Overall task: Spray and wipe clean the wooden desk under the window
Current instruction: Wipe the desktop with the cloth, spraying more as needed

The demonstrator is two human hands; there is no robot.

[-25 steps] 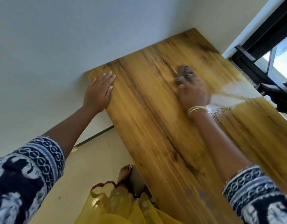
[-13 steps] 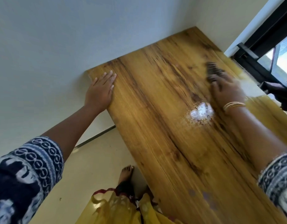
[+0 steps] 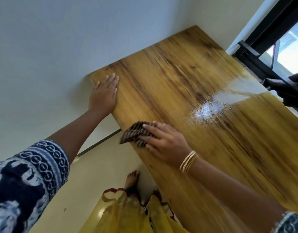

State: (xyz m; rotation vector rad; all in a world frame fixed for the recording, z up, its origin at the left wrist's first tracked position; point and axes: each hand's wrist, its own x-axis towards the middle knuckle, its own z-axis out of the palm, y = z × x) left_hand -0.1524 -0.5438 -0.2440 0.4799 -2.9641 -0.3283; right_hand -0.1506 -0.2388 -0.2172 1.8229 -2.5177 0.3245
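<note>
The wooden desk (image 3: pixel 178 78) runs from the far wall corner toward me, its top streaked and glossy. My right hand (image 3: pixel 165 142) presses a dark striped cloth (image 3: pixel 136 135) flat on the desk's near left edge; part of the cloth hangs over the edge. My left hand (image 3: pixel 104 93) lies flat, fingers together, on the desk's far left corner. A patch of wet spray droplets (image 3: pixel 207 111) glistens in the middle of the top. No spray bottle is in view.
A black-framed window (image 3: pixel 270 52) borders the desk's right side, with a dark object (image 3: pixel 289 91) at the sill. White walls close in the left and far sides. My bare feet (image 3: pixel 131 180) stand on the cream floor beside the desk.
My right hand has swept the cloth from the far right near the window back to the near left edge. The left hand has stayed put on the corner.
</note>
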